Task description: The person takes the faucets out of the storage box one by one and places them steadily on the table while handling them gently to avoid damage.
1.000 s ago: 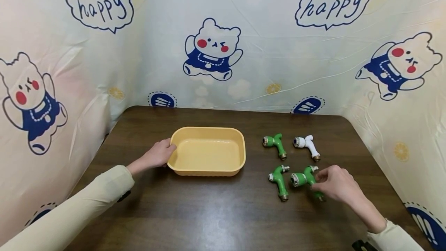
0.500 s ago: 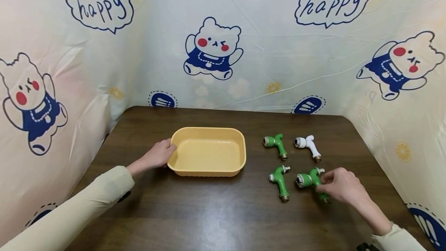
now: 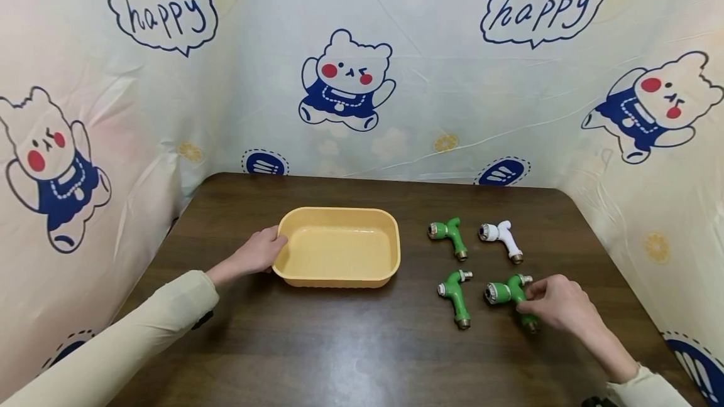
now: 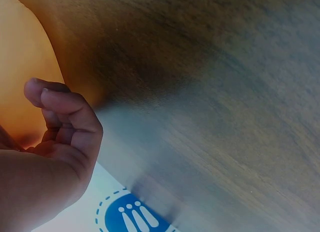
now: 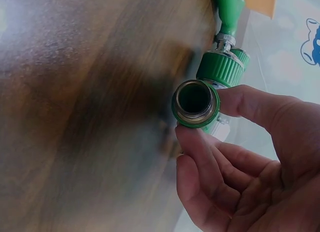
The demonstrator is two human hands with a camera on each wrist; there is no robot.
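Observation:
At its left end, a pale yellow rectangular basin [image 3: 337, 281] is gripped by my left hand [image 3: 257, 251], thumb at the rim. In the left wrist view the curled fingers [image 4: 87, 117] lie against the basin's outer wall [image 4: 30, 46]. My right hand [image 3: 560, 300] pinches a green tap [image 3: 511, 294] by its body, between thumb and fingers. Its ribbed green knob points left. The right wrist view looks into the tap's round threaded end [image 5: 195, 101]. Left of it lies another green tap [image 3: 455, 297] with no large knob.
Behind these two lie a green tap [image 3: 450, 236] with a ribbed knob and a white tap [image 3: 502, 238]. Everything rests on a dark wooden table [image 3: 339, 350]. A printed curtain [image 3: 418, 68] surrounds the table's back and sides.
My right hand has shifted slightly to the right with the green tap, widening the gap to the tap on its left. The left hand and the basin stay in place.

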